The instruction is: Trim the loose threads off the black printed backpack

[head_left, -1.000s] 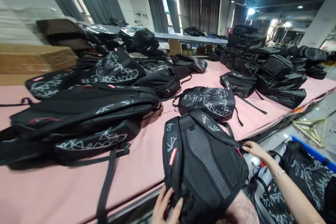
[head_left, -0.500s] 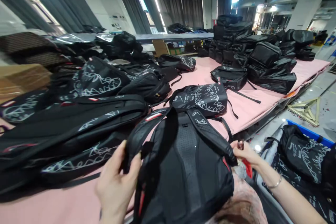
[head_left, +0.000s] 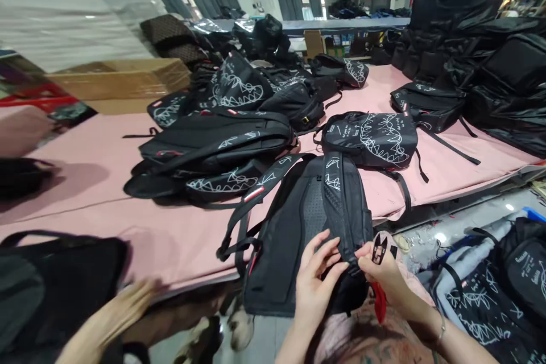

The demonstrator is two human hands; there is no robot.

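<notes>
A black backpack [head_left: 281, 239] lies back panel up at the table edge, its shoulder straps showing white scribble prints. My left hand [head_left: 313, 287] is at the lower end of the right-side shoulder strap [head_left: 335, 193], thumb and fingers curled in around it. Close beside it, my right hand [head_left: 384, 273] pinches the same strap end between thumb and finger. Dark thread snips [head_left: 378, 251] stick up out of my right hand, and a red strip [head_left: 379, 300] hangs below it. The other shoulder strap [head_left: 260, 190] lies loose to the left.
Another person's hand [head_left: 128, 310] rests at the table edge by a black bag [head_left: 55, 290]. Several printed backpacks [head_left: 384, 139] lie on the pink tabletop [head_left: 179, 244]. Black bags [head_left: 507, 85] are piled at right; a cardboard box [head_left: 123, 79] stands far left. More backpacks [head_left: 482, 301] fill a bin at lower right.
My view has swung left, bringing another person's hand into sight. My left hand has let go of the left strap and joined my right hand at the right strap's lower end.
</notes>
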